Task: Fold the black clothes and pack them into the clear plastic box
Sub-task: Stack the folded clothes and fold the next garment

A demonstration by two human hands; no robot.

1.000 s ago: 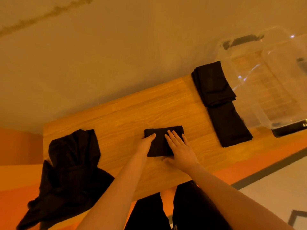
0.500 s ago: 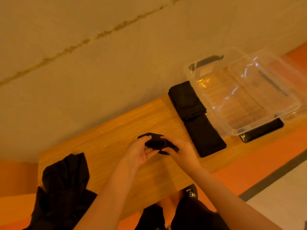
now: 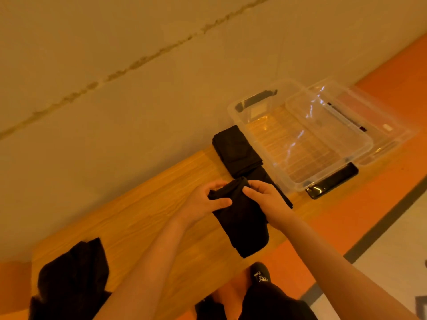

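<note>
Over the wooden table [image 3: 143, 211], left hand [image 3: 203, 202] and right hand [image 3: 265, 199] pinch a folded black garment [image 3: 245, 225]; folded pieces [image 3: 235, 151] wait beside the empty clear plastic box [image 3: 300, 137], unfolded clothes [image 3: 71, 276] near-left.

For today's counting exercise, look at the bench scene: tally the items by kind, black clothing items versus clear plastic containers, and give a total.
Black clothing: 4, namely the held garment, the folded stack, the folded piece beneath it and the unfolded pile.
Clear plastic: 2, the clear plastic box and a clear lid behind it.
Total: 6
</note>
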